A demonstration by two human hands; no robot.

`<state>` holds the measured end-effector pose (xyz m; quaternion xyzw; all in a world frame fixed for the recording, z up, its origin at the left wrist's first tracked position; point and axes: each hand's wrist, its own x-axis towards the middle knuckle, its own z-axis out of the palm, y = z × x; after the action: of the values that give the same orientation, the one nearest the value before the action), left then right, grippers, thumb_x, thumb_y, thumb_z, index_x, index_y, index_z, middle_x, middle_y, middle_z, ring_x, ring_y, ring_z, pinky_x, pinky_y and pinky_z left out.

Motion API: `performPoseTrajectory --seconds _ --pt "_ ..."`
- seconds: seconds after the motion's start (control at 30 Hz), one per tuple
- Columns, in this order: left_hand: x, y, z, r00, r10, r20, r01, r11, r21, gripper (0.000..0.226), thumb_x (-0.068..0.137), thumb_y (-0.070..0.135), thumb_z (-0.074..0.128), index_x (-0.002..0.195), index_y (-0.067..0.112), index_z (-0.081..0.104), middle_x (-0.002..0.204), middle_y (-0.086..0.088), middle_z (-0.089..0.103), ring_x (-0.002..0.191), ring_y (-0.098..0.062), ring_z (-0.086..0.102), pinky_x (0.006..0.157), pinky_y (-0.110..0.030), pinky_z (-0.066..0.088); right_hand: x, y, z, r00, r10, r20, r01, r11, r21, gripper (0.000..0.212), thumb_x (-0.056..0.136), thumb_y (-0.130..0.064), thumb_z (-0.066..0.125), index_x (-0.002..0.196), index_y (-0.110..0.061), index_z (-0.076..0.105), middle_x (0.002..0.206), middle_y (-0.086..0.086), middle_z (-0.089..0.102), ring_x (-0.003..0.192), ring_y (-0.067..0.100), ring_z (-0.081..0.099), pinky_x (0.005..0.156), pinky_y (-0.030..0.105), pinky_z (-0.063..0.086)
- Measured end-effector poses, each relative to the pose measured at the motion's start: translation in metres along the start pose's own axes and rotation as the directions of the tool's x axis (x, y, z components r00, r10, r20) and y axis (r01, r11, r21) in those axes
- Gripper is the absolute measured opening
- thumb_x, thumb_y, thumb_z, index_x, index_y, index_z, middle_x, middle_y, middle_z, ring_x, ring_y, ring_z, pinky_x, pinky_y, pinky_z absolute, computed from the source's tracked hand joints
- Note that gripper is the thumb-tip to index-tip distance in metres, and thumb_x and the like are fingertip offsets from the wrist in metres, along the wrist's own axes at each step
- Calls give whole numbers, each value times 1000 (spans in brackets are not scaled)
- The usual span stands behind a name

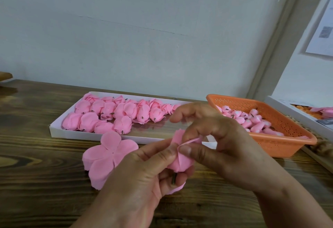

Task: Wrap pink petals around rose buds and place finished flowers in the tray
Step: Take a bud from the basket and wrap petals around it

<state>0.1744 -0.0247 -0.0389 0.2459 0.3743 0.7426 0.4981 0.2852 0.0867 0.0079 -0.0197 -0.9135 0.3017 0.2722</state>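
Rose bud (180, 163): near centre above the counter (36, 155), gripped in left hand (144, 172), stem end pointing down. Right hand (216, 137) pinches a petal edge against it. Tray (54, 132) of finished flowers (115, 112): far left, nearer the left hand.

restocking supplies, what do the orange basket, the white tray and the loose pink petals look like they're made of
Orange basket: moulded plastic, judging by the rows of small perforations and the smooth rim. White tray: probably cardboard, with thin, matte, folded-looking walls. Pink petals: a thin matte sheet, foam or paper-like fabric; it creases softly, exact material unclear.
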Motion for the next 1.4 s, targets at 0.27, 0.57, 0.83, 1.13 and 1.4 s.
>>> performPoseTrajectory --seconds 0.27,0.57,0.83,1.13,1.4 --pt "-2 0 -2 998 60 13 -60 998 16 26 55 13 66 76 4 78 77 -24 71 56 -30 69 40 -23 51 4 -1 5 998 -1 -62 4 999 42 8 78 -14 67 74 -19 63 111 -7 60 114 10 54 91 16 39" --pt "-1 -1 -5 998 65 0 -65 998 25 31 47 12 70 77 6 78 84 -21 73 60 -29 68 44 -22 52 4 5 5 993 71 -91 -54 983 176 6 75 -14 68 77 -20 68 108 -5 63 110 8 57 92 20 42" --pt "3 -4 -7 998 52 26 -51 998 -22 28 48 11 69 74 4 78 71 -20 70 56 -27 68 43 -24 54 -33 10 49 730 329 -599 29 860 509 14 59 -24 69 66 -13 66 64 4 63 61 13 58 58 20 48" --pt "4 -10 -12 990 114 86 -112 993 -25 72 19 28 98 84 5 78 86 -20 74 71 -26 73 51 -22 55 -26 -2 62 765 446 -465 -35 750 661 4 67 -9 70 65 -11 66 52 12 65 44 16 62 47 20 49" --pt "2 -9 -10 983 159 94 -154 987 -55 78 14 28 98 86 8 79 90 -20 74 70 -30 73 49 -23 54 -21 -5 62 669 456 -587 -46 814 580 24 59 -13 87 64 -11 63 51 12 61 47 19 58 49 27 49"
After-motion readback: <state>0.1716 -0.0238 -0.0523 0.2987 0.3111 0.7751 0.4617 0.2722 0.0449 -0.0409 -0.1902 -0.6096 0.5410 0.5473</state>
